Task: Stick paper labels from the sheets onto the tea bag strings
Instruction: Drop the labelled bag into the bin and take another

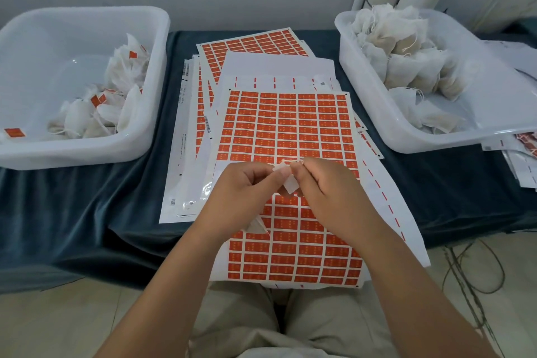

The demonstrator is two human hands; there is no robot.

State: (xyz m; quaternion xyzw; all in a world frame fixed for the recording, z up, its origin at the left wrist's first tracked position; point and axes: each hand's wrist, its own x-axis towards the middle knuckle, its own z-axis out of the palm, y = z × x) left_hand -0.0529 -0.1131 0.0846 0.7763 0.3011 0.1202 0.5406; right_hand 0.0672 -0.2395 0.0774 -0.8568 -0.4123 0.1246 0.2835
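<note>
Over the top sheet of orange labels [286, 125] my two hands meet. My left hand [247, 186] pinches a small paper label [287, 180], seen from its white back side. My right hand [328, 186] pinches the thin tea bag string [292, 160] at the label's upper edge. A white tea bag [257, 225] hangs below my left hand, partly hidden by my wrist. Several more label sheets [252, 43] lie fanned out underneath.
A white tub [158, 67] at the left holds tea bags with orange labels on them. A second white tub [366, 102] at the right is heaped with unlabelled tea bags. Used backing sheets [520, 160] lie at the far right. A dark cloth [87, 212] covers the table.
</note>
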